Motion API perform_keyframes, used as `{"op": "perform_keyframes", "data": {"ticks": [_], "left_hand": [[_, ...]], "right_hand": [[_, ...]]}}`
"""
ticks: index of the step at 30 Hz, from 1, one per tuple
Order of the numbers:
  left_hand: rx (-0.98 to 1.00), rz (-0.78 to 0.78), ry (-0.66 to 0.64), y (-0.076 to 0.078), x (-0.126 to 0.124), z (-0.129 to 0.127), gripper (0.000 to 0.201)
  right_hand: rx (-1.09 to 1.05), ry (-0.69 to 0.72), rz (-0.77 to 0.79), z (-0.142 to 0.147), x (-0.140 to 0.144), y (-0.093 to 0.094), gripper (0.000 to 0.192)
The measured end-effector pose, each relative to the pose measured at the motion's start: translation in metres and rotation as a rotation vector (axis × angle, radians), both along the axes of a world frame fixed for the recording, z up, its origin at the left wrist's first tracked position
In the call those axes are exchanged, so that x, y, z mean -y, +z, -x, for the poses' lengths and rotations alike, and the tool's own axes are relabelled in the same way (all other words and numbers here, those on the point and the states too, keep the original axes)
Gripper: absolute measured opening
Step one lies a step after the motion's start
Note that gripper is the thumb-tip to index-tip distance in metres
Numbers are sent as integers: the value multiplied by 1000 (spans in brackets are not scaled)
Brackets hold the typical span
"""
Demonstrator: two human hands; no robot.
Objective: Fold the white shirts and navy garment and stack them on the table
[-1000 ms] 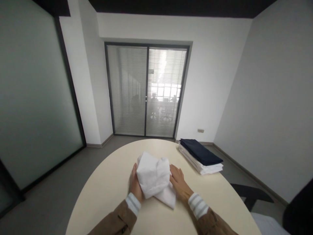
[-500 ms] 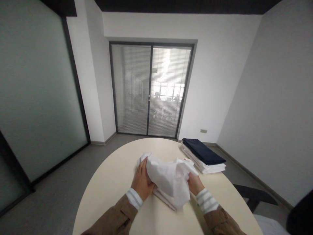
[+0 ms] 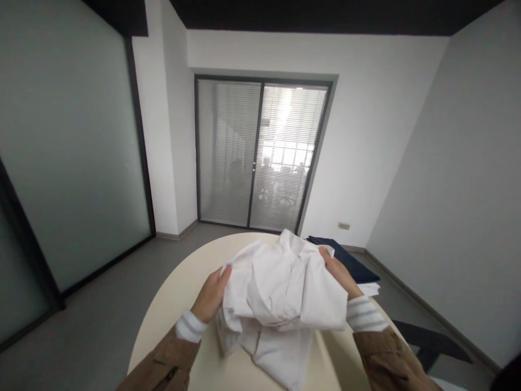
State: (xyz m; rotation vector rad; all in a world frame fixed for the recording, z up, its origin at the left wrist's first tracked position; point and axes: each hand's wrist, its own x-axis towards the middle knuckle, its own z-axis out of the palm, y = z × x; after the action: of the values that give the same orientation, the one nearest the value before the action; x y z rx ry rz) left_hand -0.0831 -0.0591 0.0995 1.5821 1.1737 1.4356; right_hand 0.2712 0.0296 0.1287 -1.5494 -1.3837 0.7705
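Note:
A white shirt (image 3: 280,282) hangs partly unfolded between my hands, raised over the round table, with what looks like its collar at the top. My left hand (image 3: 210,294) is closed on the shirt's left edge, thumb on top. At the upper right, my right hand (image 3: 341,276) pinches the cloth near the collar. The lower part of the shirt droops in loose folds toward the table; whether it touches the surface I cannot tell.
Beyond my right hand, a folded navy garment (image 3: 352,262) lies on folded white cloth (image 3: 369,288) at the edge of the cream table (image 3: 171,298). A dark chair part (image 3: 431,339) is at the lower right. Glass doors (image 3: 252,157) with blinds stand ahead.
Both hands have lifted the bunched shirt and spread it wider. My left hand moved left, my right hand up and right. The shirt now partly covers the folded stack.

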Motion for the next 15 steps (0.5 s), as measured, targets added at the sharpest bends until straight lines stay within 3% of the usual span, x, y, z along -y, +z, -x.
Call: {"op": "perform_keyframes", "data": {"ticks": [2, 4, 8, 10, 15], "left_hand": [[14, -34, 159, 6, 3, 7, 50], [114, -25, 170, 12, 3, 13, 48], [375, 238, -219, 20, -4, 19, 53], [375, 288, -288, 19, -9, 20, 57], [206, 92, -13, 8, -12, 9, 68]], "right_hand": [[-112, 98, -39, 1, 2, 12, 50], [-152, 152, -52, -2, 3, 21, 49], [-185, 176, 9, -11, -2, 34, 46], [-267, 200, 55, -10, -4, 37, 41], [-457, 243, 89, 15, -1, 37, 32]]}}
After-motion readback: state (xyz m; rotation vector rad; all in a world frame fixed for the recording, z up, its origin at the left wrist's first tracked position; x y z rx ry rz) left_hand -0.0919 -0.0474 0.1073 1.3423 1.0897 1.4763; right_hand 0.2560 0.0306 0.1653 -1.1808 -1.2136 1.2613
